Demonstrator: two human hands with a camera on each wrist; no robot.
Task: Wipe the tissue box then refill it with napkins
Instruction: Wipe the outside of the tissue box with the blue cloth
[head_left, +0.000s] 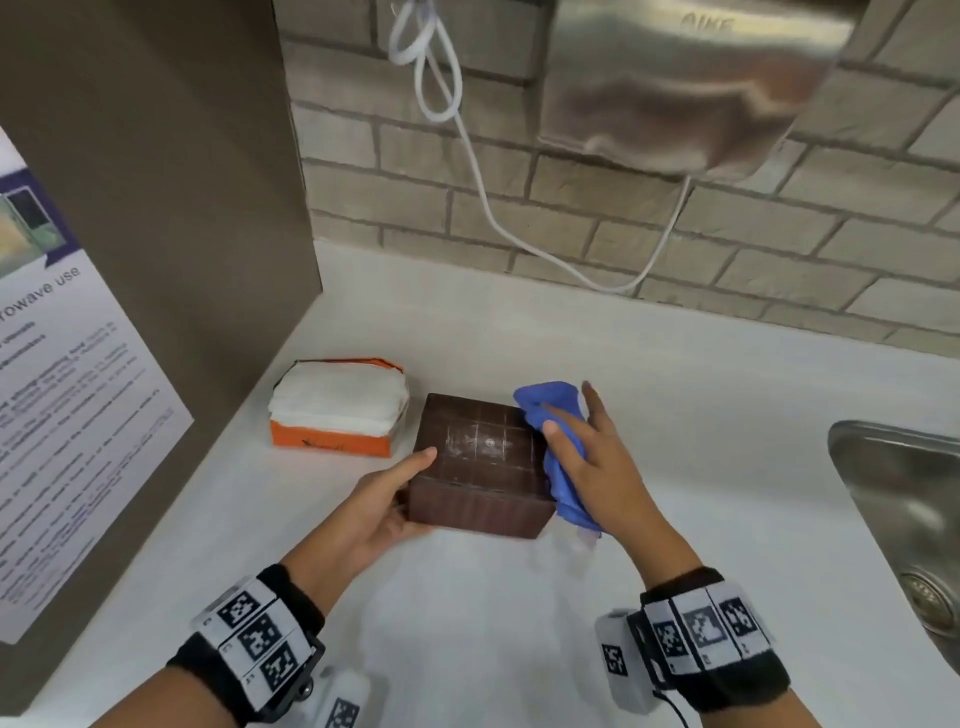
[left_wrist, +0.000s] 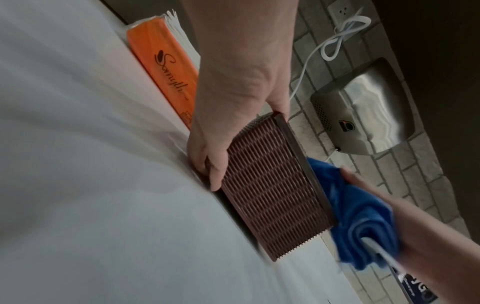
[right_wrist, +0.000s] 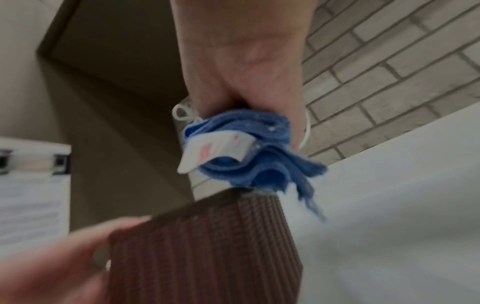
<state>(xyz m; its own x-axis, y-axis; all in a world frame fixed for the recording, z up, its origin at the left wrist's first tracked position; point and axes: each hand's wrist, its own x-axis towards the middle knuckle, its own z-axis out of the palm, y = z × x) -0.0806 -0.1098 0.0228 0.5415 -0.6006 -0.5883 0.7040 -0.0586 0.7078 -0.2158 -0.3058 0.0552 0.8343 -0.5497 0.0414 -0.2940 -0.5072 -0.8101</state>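
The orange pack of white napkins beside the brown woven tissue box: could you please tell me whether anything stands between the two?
Nothing visible does. The orange pack of white napkins lies just left of the brown woven tissue box on the white counter, with only a narrow bare gap between them.

My tissue box (head_left: 480, 462) is ribbed brown plastic with a glossy top; my cloth (head_left: 553, 415) fuzzy blue; the desk (head_left: 467, 623) smooth white.

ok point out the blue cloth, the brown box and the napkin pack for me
blue cloth (head_left: 545, 402), head view, on the bunched upper end above the fingers
brown box (head_left: 480, 441), head view, middle of its top face
napkin pack (head_left: 332, 441), head view, on the orange front side
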